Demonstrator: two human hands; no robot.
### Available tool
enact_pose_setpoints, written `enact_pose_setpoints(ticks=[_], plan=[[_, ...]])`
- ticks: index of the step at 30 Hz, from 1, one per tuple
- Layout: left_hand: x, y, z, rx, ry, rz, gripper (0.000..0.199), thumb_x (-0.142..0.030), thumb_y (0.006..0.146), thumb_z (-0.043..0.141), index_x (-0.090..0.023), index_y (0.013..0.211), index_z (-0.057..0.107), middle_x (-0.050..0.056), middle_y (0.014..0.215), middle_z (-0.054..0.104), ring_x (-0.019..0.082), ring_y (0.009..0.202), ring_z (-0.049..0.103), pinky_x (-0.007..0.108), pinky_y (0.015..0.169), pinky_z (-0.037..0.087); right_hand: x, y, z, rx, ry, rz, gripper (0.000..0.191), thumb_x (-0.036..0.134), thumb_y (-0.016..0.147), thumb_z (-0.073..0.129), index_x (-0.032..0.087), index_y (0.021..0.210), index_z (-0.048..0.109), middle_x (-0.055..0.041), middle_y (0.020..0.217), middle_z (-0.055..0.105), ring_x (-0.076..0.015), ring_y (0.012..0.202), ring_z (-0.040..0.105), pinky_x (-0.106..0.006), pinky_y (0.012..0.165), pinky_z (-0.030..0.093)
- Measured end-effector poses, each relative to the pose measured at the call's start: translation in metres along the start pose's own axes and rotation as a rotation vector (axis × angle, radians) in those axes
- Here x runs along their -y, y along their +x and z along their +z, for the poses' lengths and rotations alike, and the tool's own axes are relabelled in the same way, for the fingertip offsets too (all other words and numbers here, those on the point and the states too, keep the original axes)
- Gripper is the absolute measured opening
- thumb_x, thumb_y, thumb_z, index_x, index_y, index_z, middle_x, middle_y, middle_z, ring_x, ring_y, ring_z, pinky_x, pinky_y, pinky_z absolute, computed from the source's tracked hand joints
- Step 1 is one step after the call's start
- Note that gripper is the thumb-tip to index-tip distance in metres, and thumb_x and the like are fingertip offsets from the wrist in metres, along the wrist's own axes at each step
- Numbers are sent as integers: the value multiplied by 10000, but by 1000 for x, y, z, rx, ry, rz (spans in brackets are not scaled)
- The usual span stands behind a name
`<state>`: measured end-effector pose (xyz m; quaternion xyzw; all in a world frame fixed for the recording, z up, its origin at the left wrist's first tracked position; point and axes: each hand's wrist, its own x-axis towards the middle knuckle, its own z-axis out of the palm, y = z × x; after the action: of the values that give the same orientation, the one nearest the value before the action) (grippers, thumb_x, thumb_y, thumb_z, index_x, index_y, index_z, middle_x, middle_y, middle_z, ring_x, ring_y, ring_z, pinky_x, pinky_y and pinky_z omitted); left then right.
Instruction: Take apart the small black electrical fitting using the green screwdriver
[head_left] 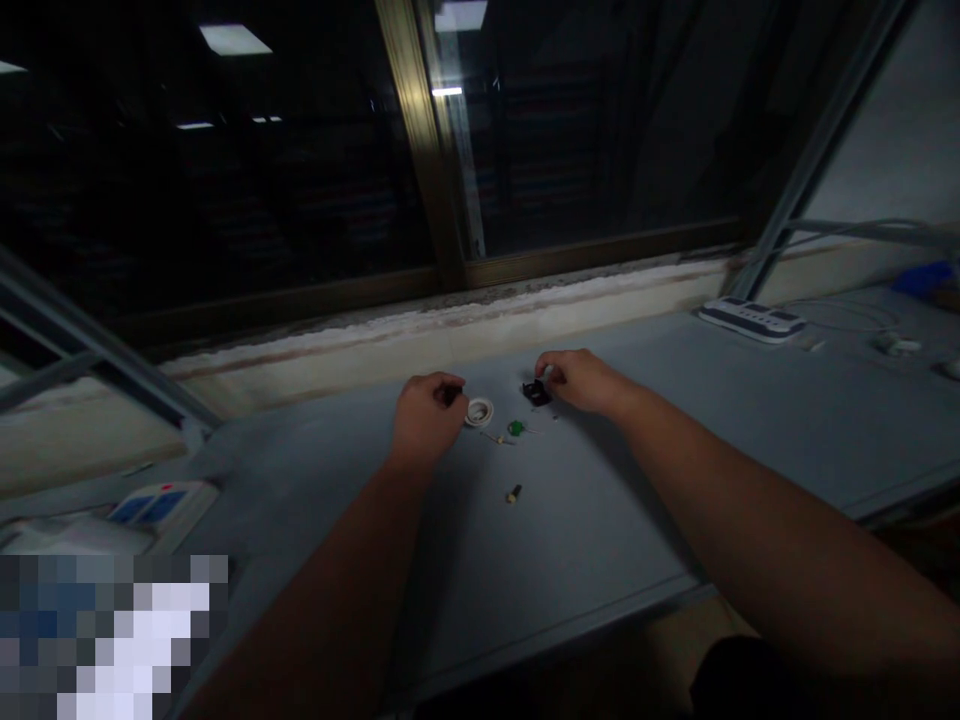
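- Desk [600,510], grey and flat, runs below a dark window [615,130], with its far edge along a pale ledge [412,330].
- Left hand [429,418]: fingers curled, tips at the left side of a white ring [480,412]; whether they grip the ring or only touch it, I cannot tell. Something dark shows between thumb and forefinger, too shadowed to make out.
- Right hand [583,380]: thumb and forefinger pinch a small black part [535,393] by its right side. A pale bit at the fingertips is too small to name.
- The ring and the black part are both nearer the desk's far edge than its near edge, the ring to the left.
- A green piece [515,428] with a thin lead lies between and nearer the person, just beside a slim piece with wire ends [499,440].
- A small yellowish piece with a dark end [513,495] lies apart from these, closer to the near edge.
- A white power strip [751,319] rests by the far edge toward the right end, with cords [862,318] and a blue item [924,281] beyond.
- A white device with blue panels [169,508] sits at the desk's left end.
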<state>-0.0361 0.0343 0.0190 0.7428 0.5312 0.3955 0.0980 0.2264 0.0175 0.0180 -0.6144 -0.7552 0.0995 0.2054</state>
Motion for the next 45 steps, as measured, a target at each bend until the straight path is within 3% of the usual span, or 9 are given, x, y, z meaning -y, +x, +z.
enact_pose_setpoints(ticks=[4,8,13,20,27,35,41,45], plan=[[4,0,0,-19,60,-41,246,-234,723,681,-178,934,794,95,879,660,224,806,634,385,854,536,-4,1,2,30,18,-36,357,96,874,565,236,1136,763,-41,978,796,-162,867,711,-230,788,473],[8,2,-1,51,122,-96,222,-264,713,697,-159,886,789,97,845,673,229,777,640,387,844,541,-6,2,3,35,19,-38,364,80,872,562,229,1124,779,-42,1033,799,-160,928,717,-225,840,482],[14,4,0,76,212,-59,163,-271,711,709,-167,820,773,110,820,700,255,831,663,381,857,537,-6,5,4,29,8,-19,350,66,836,582,197,1085,791,-54,1003,805,-157,895,724,-212,810,482],[13,3,0,175,245,-94,160,-332,722,711,-175,738,737,97,806,736,250,785,676,351,760,524,-9,5,4,23,9,8,303,75,788,625,186,1014,793,-45,932,802,-151,837,724,-203,735,465],[17,1,-1,209,244,-43,166,-299,679,752,-178,793,757,89,796,741,244,760,677,347,730,517,-9,4,1,7,19,11,213,92,770,650,182,899,794,-42,849,786,-157,792,709,-219,695,443],[6,-6,-6,292,253,-38,152,-270,675,738,-197,806,761,97,794,722,260,768,672,373,755,533,-14,6,5,-53,129,-27,191,102,771,667,178,902,782,-48,853,785,-154,769,701,-222,714,461],[-9,-12,-14,143,411,16,427,-204,664,707,-139,1085,690,169,1117,608,344,1095,607,454,1010,493,-6,5,5,-105,264,-125,173,102,806,634,153,915,758,-44,821,767,-132,726,681,-213,694,456],[-35,-14,-19,21,301,142,434,-88,700,614,-167,1126,624,128,1117,585,314,1125,574,472,1045,469,1,6,8,-105,360,-199,150,123,832,632,152,928,744,-38,814,757,-130,732,680,-204,674,460]])
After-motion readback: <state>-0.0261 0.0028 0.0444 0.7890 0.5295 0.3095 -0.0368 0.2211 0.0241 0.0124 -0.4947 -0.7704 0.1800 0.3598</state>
